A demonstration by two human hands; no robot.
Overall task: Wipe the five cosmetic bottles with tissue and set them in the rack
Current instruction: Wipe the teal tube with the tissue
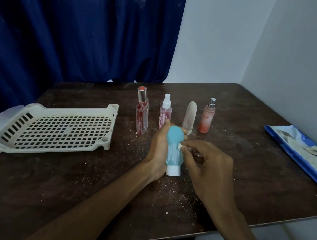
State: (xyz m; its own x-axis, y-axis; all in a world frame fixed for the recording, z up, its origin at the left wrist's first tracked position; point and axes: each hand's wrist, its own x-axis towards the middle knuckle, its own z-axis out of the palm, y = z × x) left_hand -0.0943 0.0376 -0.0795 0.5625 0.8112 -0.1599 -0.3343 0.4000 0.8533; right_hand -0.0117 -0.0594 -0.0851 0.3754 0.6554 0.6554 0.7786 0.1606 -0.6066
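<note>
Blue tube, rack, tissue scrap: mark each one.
blue tube (172,151), head view, on its streaked middle.
rack (58,150), head view, on its near rim.
tissue scrap (180,146), head view, on the white wad pressed against the tube.

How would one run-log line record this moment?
step: wiping | left hand: holds blue tube | right hand: pinches tissue against tube | rack: holds nothing
</note>
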